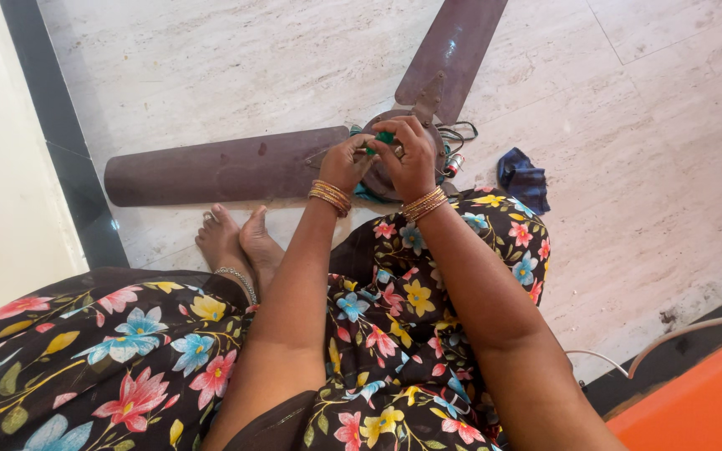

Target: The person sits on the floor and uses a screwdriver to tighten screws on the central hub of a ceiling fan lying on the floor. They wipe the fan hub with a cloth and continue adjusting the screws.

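Note:
A brown ceiling fan lies on the pale tiled floor, its motor hub [378, 171] just past my knees. One blade [219, 171] points left and another blade [453, 50] points up and away. My left hand [346, 160] and my right hand [411, 154] meet over the hub. Both pinch a small green object [384, 138] between the fingertips. Loose wires [460, 132] and a small cylindrical part [454, 164] sit at the hub's right side, partly hidden by my right hand.
A crumpled dark blue cloth [523, 179] lies on the floor to the right of the hub. My bare feet [236, 238] rest below the left blade. A black strip [64, 134] borders the floor at left. A white cable [678, 334] and an orange surface [704, 401] sit bottom right.

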